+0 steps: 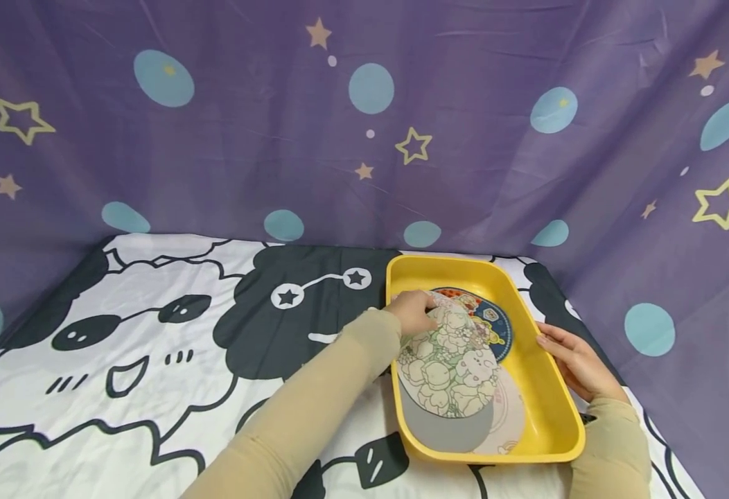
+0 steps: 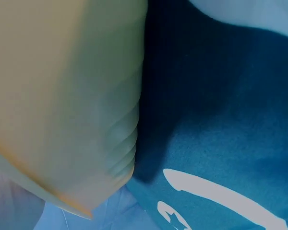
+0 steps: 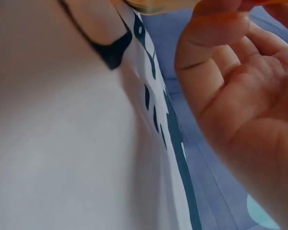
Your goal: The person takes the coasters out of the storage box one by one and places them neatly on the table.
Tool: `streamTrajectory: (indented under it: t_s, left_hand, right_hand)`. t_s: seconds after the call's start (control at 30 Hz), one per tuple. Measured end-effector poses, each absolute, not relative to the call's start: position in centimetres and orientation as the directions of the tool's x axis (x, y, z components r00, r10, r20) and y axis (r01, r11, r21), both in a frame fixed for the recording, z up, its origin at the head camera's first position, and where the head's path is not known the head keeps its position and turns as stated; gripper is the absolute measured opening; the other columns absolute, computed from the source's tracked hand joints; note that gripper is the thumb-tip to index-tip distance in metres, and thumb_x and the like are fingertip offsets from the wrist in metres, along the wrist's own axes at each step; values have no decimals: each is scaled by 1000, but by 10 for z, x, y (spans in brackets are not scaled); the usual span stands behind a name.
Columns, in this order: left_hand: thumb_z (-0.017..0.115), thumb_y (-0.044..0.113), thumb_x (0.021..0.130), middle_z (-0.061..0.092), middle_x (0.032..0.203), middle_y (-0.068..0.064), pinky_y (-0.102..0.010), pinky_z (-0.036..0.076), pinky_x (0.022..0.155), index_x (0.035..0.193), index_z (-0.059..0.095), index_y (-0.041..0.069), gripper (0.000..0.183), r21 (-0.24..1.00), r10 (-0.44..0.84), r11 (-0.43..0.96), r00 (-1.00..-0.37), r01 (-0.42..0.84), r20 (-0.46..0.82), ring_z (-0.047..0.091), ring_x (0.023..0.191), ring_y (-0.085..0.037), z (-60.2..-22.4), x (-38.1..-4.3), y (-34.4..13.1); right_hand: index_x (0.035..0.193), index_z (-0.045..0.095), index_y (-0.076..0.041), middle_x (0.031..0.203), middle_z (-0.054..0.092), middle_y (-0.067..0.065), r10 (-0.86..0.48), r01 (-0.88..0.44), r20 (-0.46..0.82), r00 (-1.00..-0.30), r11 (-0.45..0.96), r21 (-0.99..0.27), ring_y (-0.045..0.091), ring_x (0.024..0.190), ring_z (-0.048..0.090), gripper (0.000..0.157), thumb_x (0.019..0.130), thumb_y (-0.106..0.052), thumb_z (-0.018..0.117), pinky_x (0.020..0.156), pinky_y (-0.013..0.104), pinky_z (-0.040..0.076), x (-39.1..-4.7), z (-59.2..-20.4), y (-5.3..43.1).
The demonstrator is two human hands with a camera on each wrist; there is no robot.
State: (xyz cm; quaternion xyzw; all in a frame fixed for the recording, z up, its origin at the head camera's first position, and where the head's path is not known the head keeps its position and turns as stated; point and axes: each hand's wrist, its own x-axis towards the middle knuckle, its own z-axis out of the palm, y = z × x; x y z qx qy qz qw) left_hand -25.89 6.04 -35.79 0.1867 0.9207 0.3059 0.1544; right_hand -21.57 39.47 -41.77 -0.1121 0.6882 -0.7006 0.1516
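A yellow tray (image 1: 548,416) with raised walls stands on the cloth, and several round flat mats lie in it. My left hand (image 1: 413,313) reaches over the tray's left wall and grips the edge of a round mat with pale cartoon print (image 1: 439,374). Beneath that one show a grey round mat (image 1: 452,430), a pale pink round mat (image 1: 511,416) and a blue-rimmed round mat (image 1: 502,329). My right hand (image 1: 579,360) holds the tray's right rim; its thumb and fingers close on that rim in the right wrist view. Some left fingertips are hidden.
A black-and-white cartoon cloth (image 1: 171,388) covers the surface under the tray. Behind and to the right hangs a purple curtain (image 1: 265,125) with stars and blue ovals. In the left wrist view, the tray's outer wall (image 2: 86,96) takes up the left side.
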Motion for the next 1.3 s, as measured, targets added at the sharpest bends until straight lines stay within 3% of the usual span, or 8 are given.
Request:
streamTrajectory:
  t_s: [0.23,0.4,0.47,0.6,0.73,1.0,1.3]
  left_hand:
    - [67,19,95,60,140,-5,-41,32,119,138,59,9,45,646,449,724,-876,240,-178,52,133,-22,-358,-258,61]
    - [68,18,94,71,115,-1,-36,42,109,122,71,13,28,622,466,735,-867,268,-178,63,108,-17,-361,-258,60]
    - [68,17,94,71,112,0,-34,45,105,120,72,15,26,614,482,736,-858,286,-178,63,104,-16,-362,-257,59]
    - [68,16,94,68,124,0,-29,49,102,129,67,17,35,596,517,734,-837,327,-177,61,115,-16,-364,-254,59]
    - [68,17,94,63,135,1,-30,46,107,137,60,21,44,569,534,741,-827,357,-177,56,127,-17,-364,-251,60]
    - [67,19,95,56,144,1,-32,42,112,144,53,26,51,623,605,680,-775,385,-182,50,135,-19,-361,-244,57]
    - [66,7,91,65,127,-3,-24,47,100,140,55,15,51,634,625,666,-759,394,-184,60,113,-14,-349,-231,56]
  right_hand:
    - [122,64,-26,113,72,-8,-349,6,-3,-937,-7,-1000,8,97,70,35,105,-5,42,80,23,59,-213,-420,395]
    - [121,63,-24,111,72,-8,-323,-6,-3,-946,28,-1000,8,95,70,31,105,-6,44,80,23,59,-213,-421,392]
    - [121,62,-23,111,72,-8,-314,-7,-6,-949,41,-999,8,95,70,29,105,-7,44,79,23,59,-213,-421,391]
    - [121,62,-21,109,73,-9,-303,-16,-6,-953,71,-997,7,94,70,28,105,-7,45,79,22,59,-212,-421,389]
    - [124,61,-17,109,73,-9,-290,-31,0,-957,101,-994,7,93,70,26,104,-7,46,79,22,59,-213,-421,388]
    - [127,58,-13,107,72,-10,-262,-19,-19,-965,142,-990,7,92,69,25,105,-10,47,78,22,59,-214,-420,385]
    - [125,60,-17,106,73,-10,-262,-18,-19,-965,137,-990,7,91,70,24,105,-10,47,77,23,59,-212,-417,388]
